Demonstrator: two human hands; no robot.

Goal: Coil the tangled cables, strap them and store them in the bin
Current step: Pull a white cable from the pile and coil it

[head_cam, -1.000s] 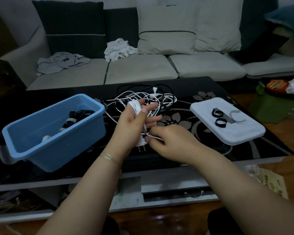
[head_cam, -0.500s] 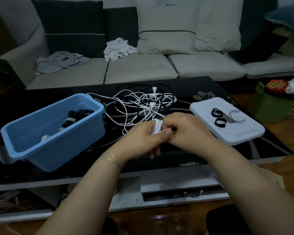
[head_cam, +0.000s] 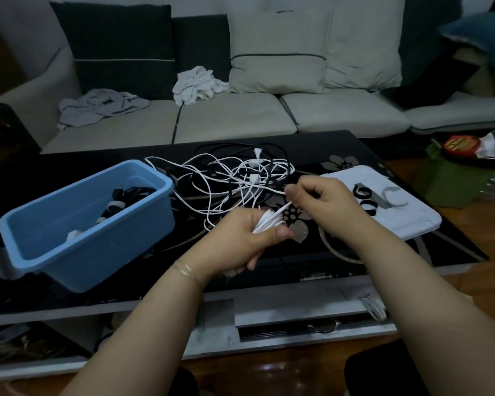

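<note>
a pale sofa with dark and light cushions fills the far side of a dim room, with crumpled cloths lying on its seat. in front of it stands a black glossy desk with a flower pattern, and everything for the task sits on it. at the left is a blue bin, set at an angle near the desk's near edge, and it already holds what look like a few strapped cable bundles, so part of the job seems done. at the right lies a white lid carrying loose straps, black and grey, not yet used. between bin and lid, toward the far side, lies the tangle of cables, white and black strands crossing each other, so a good deal is left to sort. the left hand is closed round a partly wound white coil, held just above the desk. the right hand pinches the free run of that white cable, which leads back into the tangle. the coil is not finished; strapping and storing it look to come next. open desk lies between the hands and the near edge, the straps are a short reach to the right, and the bin's open top is free to the left.
</note>
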